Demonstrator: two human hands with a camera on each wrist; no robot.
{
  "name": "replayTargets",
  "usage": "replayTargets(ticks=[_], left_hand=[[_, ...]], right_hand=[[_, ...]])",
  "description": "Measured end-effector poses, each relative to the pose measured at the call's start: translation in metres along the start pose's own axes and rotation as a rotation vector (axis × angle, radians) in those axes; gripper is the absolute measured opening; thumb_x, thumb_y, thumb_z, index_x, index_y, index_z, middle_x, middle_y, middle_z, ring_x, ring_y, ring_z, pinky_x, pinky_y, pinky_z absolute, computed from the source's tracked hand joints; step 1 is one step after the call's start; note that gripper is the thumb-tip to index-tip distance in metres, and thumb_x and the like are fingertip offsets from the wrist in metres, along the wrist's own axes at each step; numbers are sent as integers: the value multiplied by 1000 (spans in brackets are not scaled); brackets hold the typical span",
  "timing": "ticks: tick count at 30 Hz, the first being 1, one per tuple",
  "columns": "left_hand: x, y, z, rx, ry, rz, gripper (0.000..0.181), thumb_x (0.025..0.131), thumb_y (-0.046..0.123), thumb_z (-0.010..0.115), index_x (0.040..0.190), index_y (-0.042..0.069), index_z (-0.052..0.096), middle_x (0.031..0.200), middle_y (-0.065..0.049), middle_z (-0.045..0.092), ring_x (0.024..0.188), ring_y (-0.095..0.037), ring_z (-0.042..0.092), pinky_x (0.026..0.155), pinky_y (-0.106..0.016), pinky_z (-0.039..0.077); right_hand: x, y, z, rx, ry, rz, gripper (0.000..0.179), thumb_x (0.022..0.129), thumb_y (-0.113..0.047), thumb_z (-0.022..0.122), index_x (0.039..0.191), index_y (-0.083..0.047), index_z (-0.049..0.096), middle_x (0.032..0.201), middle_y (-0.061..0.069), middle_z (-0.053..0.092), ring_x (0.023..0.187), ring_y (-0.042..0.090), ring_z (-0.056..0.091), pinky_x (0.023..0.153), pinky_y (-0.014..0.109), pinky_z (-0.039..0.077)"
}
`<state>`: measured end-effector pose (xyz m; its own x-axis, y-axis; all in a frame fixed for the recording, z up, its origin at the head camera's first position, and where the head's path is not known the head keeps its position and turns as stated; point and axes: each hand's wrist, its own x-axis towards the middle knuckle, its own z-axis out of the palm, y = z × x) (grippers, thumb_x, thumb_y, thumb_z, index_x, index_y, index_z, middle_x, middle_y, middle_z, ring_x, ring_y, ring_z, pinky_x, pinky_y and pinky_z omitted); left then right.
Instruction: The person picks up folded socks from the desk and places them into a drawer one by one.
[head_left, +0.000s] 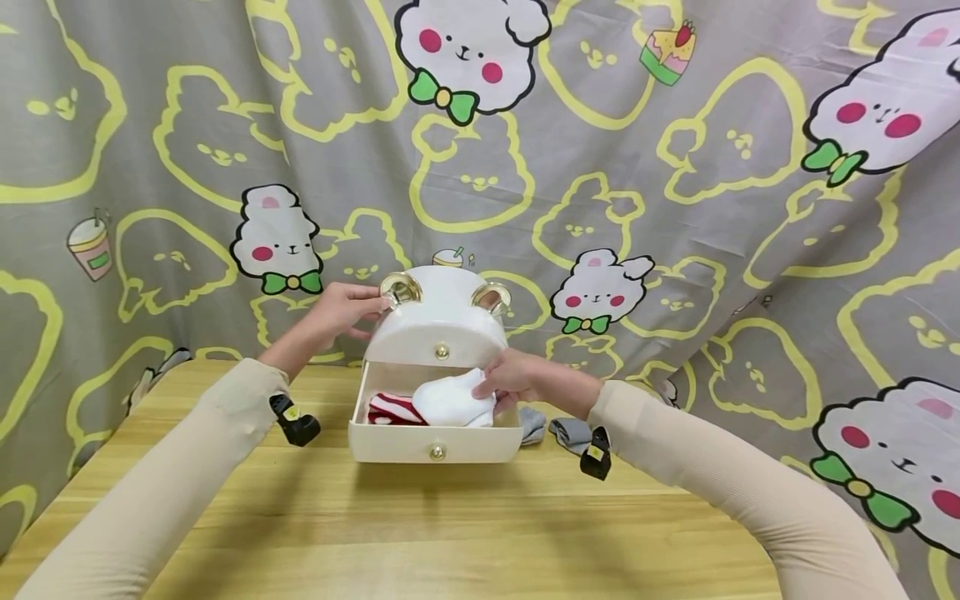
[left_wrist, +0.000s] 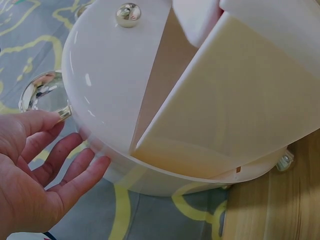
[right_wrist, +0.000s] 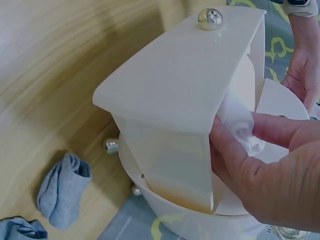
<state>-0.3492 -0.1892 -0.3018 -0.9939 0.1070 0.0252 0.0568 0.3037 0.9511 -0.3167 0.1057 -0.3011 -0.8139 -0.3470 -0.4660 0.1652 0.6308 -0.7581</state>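
Note:
A white chest with gold ears has its lower drawer (head_left: 390, 446) pulled out. My left hand (head_left: 347, 310) is at the chest's left side, thumb and forefinger pinching the gold ear (left_wrist: 42, 92) while the other fingers spread loosely beside the wall. Inside the drawer, my right hand (head_left: 517, 379) pinches a white sock (head_left: 453, 400) between thumb and fingers; the right wrist view shows its bunched end (right_wrist: 240, 122). Beside it in the drawer lies a red-and-white striped cloth piece (head_left: 393, 408), partly covered by the sock.
Two grey socks lie on the wooden table (head_left: 420, 533) right of the chest: one close to the drawer (head_left: 532, 425), another (head_left: 572, 434) farther right. The upper drawer (head_left: 405, 337) is closed. A patterned curtain (head_left: 480, 183) hangs directly behind the chest.

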Motion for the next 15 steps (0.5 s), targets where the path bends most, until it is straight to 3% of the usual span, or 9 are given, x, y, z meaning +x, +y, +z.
replayTargets(ticks=[9, 15], left_hand=[[3, -1, 0, 3, 6, -4, 49, 102, 29, 64, 142, 2, 58, 148, -21, 54, 133, -39, 57, 93, -49, 62], [4, -2, -1, 8, 0, -5, 50, 102, 30, 63, 142, 1, 58, 148, -22, 54, 134, -40, 56, 94, -49, 61]], right_hand=[[-3, -1, -1, -165, 155, -21, 22, 84, -4, 83, 78, -1, 62, 68, 6, 61, 59, 13, 63, 63, 29, 65], [-2, 3, 0, -105, 161, -22, 21, 82, -1, 84, 77, 1, 63, 64, 7, 61, 54, 14, 63, 61, 30, 65]])
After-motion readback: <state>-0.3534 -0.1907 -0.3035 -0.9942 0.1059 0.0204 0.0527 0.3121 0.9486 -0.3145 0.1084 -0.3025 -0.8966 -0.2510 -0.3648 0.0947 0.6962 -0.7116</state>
